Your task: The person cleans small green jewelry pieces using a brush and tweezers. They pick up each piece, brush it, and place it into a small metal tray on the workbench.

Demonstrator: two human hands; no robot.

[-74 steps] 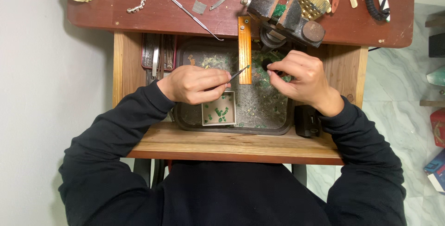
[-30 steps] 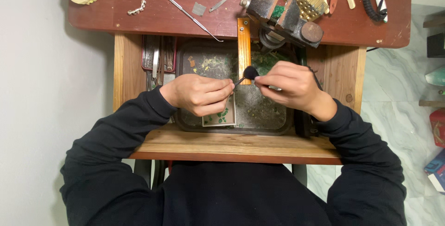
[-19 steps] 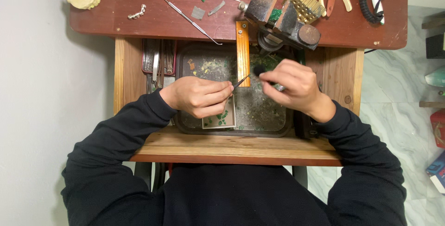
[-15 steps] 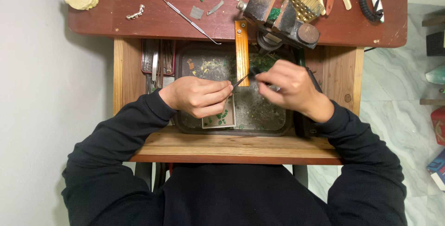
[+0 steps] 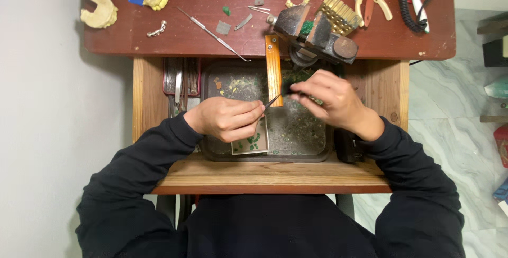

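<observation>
On the left, the left hand [image 5: 227,119] pinches a thin metal pick [image 5: 272,101], its tip pointing right. Next comes the orange wooden peg [image 5: 273,71], standing out over the dark metal tray [image 5: 296,131]. The right hand [image 5: 329,97] has its fingers curled tight on a small dark piece [image 5: 288,88]. A moment ago this piece was lower, at the pick's tip; now it is up beside the peg.

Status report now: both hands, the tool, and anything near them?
Left hand grips thin metal tool, tip toward right hand. Right hand pinches small dark piece over metal tray. Orange wooden peg beside tool tip.
</observation>
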